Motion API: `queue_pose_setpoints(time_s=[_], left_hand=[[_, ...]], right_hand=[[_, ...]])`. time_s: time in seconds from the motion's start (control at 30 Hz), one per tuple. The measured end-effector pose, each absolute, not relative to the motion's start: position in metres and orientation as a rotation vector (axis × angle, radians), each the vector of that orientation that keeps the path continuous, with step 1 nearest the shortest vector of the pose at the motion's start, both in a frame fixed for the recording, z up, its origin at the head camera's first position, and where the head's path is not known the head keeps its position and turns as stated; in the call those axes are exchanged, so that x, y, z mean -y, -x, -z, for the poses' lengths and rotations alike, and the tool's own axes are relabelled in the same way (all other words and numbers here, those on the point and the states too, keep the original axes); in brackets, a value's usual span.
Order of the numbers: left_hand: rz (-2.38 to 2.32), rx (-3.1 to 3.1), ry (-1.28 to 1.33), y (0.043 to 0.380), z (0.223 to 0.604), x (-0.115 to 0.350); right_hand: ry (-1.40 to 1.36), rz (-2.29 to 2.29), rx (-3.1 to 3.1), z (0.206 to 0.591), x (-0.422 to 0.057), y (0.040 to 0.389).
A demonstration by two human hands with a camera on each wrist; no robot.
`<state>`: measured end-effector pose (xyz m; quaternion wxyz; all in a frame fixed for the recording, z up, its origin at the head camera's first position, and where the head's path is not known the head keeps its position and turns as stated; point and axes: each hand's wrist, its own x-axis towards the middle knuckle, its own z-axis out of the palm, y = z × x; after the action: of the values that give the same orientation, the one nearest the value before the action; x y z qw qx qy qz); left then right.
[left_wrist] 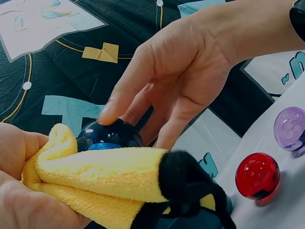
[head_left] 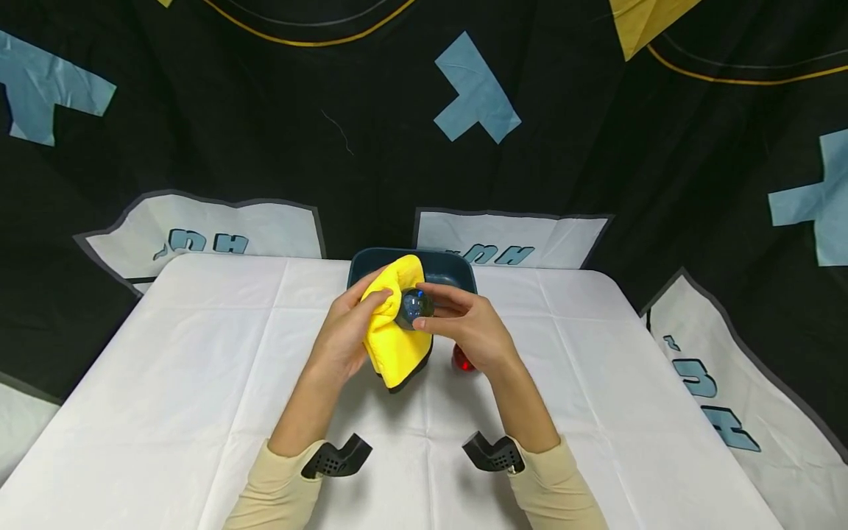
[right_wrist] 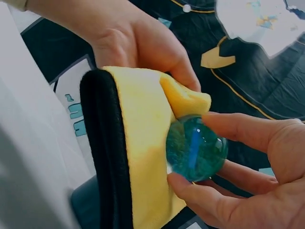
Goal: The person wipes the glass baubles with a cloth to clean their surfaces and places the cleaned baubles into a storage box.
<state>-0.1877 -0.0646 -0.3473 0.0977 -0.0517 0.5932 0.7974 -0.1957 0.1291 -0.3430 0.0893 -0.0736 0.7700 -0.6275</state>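
Note:
A folded yellow cloth (head_left: 396, 352) with black edging is gripped by my left hand (head_left: 344, 327), thumb on top. My right hand (head_left: 472, 324) pinches a clear bluish-green glass ball (right_wrist: 196, 148) between thumb and fingers. The ball rests against the cloth, and in the left wrist view it looks dark blue. Both hands are raised over the near side of a dark teal bin (head_left: 450, 266), whose inside is mostly hidden by the cloth and hands. Below the right hand, a red ball (left_wrist: 258, 175) sits on the white table.
A translucent purple ball (left_wrist: 290, 129) lies beyond the red one in the left wrist view. The white-covered table (head_left: 199, 353) spreads to both sides. A black curtain (head_left: 371, 169) with blue and yellow patches hangs behind it.

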Motion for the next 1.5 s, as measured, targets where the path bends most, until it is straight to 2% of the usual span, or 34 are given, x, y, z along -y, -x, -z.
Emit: queue_pose_setpoints(time_s=[0.57, 0.83, 1.07, 1.5], left_hand=[[-2.359, -1.767, 0.169, 0.1891, 0.3487, 0.0655], [-2.374, -1.753, 0.156, 0.1881, 0.3490, 0.0651], [-2.365, -1.750, 0.189, 0.1892, 0.3474, 0.0641], [-2.351, -1.796, 0.158, 0.1876, 0.3477, 0.0647]], right_hand=[[0.072, 1.853, -2.361, 0.3475, -0.1235, 0.1985], [0.202, 1.951, -2.281, 0.3470, -0.1231, 0.1973], [0.242, 1.864, -2.283, 0.3450, -0.1298, 0.1999], [0.054, 1.899, -2.281, 0.3501, -0.1258, 0.2014]])
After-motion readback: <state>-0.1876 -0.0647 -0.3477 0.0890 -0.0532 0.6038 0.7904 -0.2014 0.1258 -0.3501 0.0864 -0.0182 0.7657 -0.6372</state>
